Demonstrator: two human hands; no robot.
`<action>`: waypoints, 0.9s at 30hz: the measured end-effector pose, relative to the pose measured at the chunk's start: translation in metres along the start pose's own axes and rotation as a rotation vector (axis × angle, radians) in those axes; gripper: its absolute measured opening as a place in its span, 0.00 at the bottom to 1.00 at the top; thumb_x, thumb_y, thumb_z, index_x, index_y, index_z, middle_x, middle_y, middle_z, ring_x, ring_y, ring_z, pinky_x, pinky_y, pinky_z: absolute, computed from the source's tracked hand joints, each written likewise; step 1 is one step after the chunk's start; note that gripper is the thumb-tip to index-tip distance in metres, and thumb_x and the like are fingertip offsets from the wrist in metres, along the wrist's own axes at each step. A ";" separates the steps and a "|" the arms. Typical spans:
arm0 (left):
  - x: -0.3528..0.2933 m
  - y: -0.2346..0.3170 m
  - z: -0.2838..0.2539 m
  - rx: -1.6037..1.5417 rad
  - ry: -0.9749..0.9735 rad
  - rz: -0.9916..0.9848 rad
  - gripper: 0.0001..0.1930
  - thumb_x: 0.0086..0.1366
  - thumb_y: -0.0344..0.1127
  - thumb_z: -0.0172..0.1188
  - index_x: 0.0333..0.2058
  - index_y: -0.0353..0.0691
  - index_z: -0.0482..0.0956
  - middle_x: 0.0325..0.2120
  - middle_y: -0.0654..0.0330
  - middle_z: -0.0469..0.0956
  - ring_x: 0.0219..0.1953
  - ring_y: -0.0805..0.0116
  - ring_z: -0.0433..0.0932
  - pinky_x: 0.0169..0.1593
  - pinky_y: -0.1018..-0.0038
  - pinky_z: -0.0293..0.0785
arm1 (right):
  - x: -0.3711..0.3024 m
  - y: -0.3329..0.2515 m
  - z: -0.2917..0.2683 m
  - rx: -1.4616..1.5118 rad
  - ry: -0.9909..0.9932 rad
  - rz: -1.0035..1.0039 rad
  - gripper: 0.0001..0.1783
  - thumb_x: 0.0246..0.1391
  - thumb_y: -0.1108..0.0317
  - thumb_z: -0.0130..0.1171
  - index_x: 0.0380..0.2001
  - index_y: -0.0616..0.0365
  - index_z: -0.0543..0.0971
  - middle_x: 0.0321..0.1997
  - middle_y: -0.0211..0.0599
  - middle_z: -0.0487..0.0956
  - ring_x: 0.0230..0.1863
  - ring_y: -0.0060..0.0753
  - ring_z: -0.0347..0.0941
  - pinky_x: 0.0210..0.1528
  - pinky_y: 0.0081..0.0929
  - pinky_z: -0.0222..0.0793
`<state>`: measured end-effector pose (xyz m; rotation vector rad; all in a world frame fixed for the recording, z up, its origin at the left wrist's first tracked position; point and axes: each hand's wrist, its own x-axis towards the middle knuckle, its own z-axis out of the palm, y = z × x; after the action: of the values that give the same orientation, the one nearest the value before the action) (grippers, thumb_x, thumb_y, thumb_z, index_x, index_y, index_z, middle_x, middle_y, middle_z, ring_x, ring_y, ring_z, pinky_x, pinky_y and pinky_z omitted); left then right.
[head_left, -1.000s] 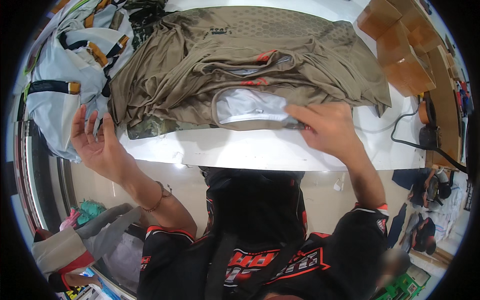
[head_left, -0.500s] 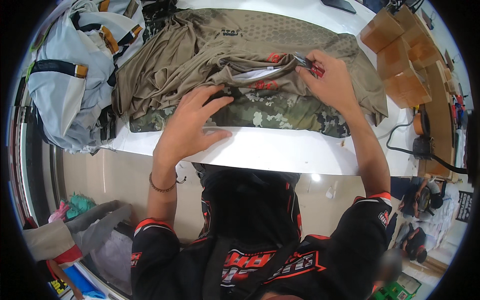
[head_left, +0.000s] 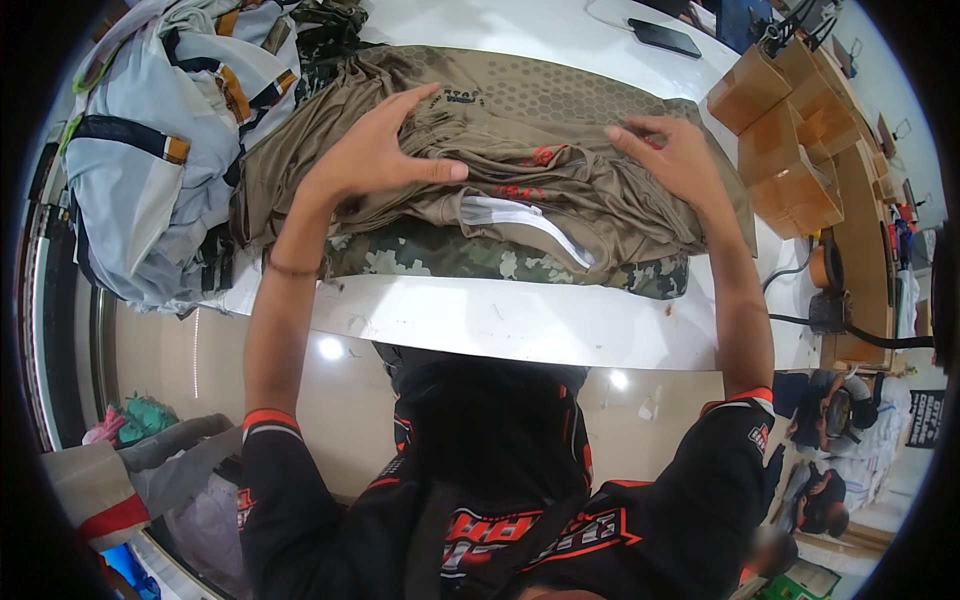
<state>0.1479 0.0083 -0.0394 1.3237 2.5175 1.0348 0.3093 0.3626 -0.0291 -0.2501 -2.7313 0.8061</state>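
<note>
A brown shirt (head_left: 580, 90) with a hexagon pattern and small red prints lies bunched on the white table. Its neck opening, with a white inner band (head_left: 500, 212), faces me near the front. Under it, a green camouflage garment (head_left: 390, 258) sticks out toward the table edge. My left hand (head_left: 370, 160) hovers over the shirt's left part, fingers and thumb spread, holding nothing. On the shirt's right side, my right hand (head_left: 682, 165) is curled around small thread snips (head_left: 653, 143); only a bit of their red handle shows, and the blades are hidden.
Pale grey garments (head_left: 130, 210) with dark and orange bands are heaped at the left. A phone (head_left: 665, 38) lies at the far right of the table. Cardboard boxes (head_left: 790, 190) and a black cable (head_left: 870, 338) are at the right. Other people (head_left: 840, 410) sit farther off.
The shirt's neck opening has shifted toward me, with its white band turned to the front. My left hand has lifted away and up the shirt. My right hand has moved slightly right, covering the snips.
</note>
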 end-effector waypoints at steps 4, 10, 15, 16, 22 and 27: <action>0.019 -0.018 -0.004 -0.006 -0.219 -0.099 0.54 0.52 0.50 0.81 0.73 0.35 0.64 0.67 0.44 0.72 0.67 0.52 0.73 0.69 0.62 0.67 | -0.004 0.009 -0.003 0.056 -0.156 -0.048 0.37 0.47 0.44 0.80 0.49 0.66 0.87 0.42 0.48 0.89 0.41 0.35 0.84 0.40 0.30 0.75; -0.008 0.008 -0.043 -0.272 -0.600 0.240 0.49 0.52 0.33 0.81 0.71 0.31 0.66 0.56 0.46 0.82 0.58 0.61 0.81 0.60 0.67 0.76 | -0.029 0.013 -0.065 0.426 -0.842 -0.402 0.22 0.54 0.61 0.76 0.47 0.65 0.87 0.38 0.40 0.89 0.41 0.25 0.84 0.37 0.25 0.75; 0.018 0.003 -0.095 -0.680 -0.408 0.057 0.37 0.63 0.37 0.75 0.67 0.30 0.71 0.34 0.57 0.86 0.33 0.68 0.85 0.44 0.70 0.82 | -0.007 0.025 -0.080 0.393 -0.432 -0.024 0.13 0.67 0.62 0.62 0.44 0.60 0.87 0.36 0.34 0.88 0.33 0.16 0.81 0.31 0.22 0.70; 0.039 -0.009 -0.087 -0.678 -0.271 0.073 0.32 0.68 0.37 0.71 0.65 0.29 0.73 0.34 0.58 0.85 0.35 0.68 0.85 0.45 0.70 0.82 | 0.007 0.035 -0.081 0.297 -0.303 0.077 0.16 0.69 0.60 0.58 0.44 0.60 0.86 0.37 0.37 0.88 0.35 0.20 0.82 0.33 0.25 0.72; 0.116 -0.135 -0.049 0.346 0.155 0.000 0.33 0.65 0.57 0.71 0.53 0.30 0.83 0.49 0.38 0.84 0.55 0.44 0.83 0.60 0.59 0.77 | 0.038 0.115 -0.055 -0.581 0.189 0.372 0.20 0.68 0.62 0.49 0.48 0.65 0.84 0.49 0.58 0.86 0.52 0.58 0.83 0.51 0.50 0.78; 0.138 -0.184 -0.047 0.333 0.161 -0.397 0.38 0.70 0.66 0.58 0.54 0.29 0.83 0.52 0.37 0.83 0.56 0.42 0.82 0.61 0.57 0.75 | 0.023 0.134 -0.060 -0.624 0.060 0.520 0.22 0.62 0.60 0.54 0.50 0.64 0.84 0.51 0.62 0.84 0.54 0.65 0.82 0.58 0.56 0.76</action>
<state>-0.0817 0.0189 -0.0897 0.7614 3.0025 0.6844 0.3181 0.5096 -0.0495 -1.1194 -2.8066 0.0067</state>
